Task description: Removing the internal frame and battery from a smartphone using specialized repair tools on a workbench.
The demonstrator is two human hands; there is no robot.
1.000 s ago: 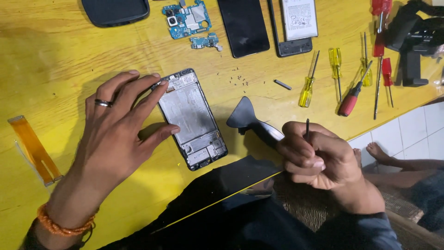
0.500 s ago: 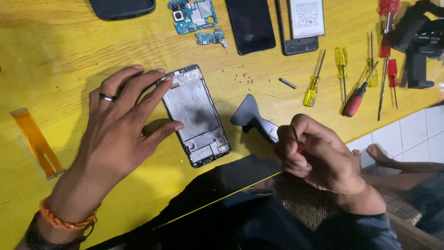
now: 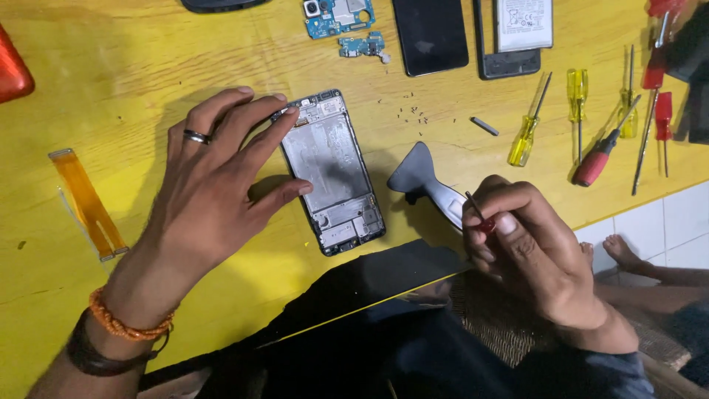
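Yellow worktop (image 3: pixel 111 81) carries an opened phone frame (image 3: pixel 334 171) lying near its front edge. The left hand (image 3: pixel 214 185) rests spread, fingertips on the frame's top corner and thumb at its long side. The right hand (image 3: pixel 528 244), at the front edge, pinches what looks like a small red-handled screwdriver (image 3: pixel 480 219), tip upward, just beside a grey pry tool (image 3: pixel 428 185). More screwdrivers (image 3: pixel 528 122) lie toward the right edge.

I see the phone frame (image 3: pixel 334 171) on the counter (image 3: pixel 111 89) between my left hand (image 3: pixel 214 177) and right hand (image 3: pixel 528 247); the screwdrivers (image 3: pixel 583 118) lie far right, the circuit boards (image 3: pixel 340 18) behind.
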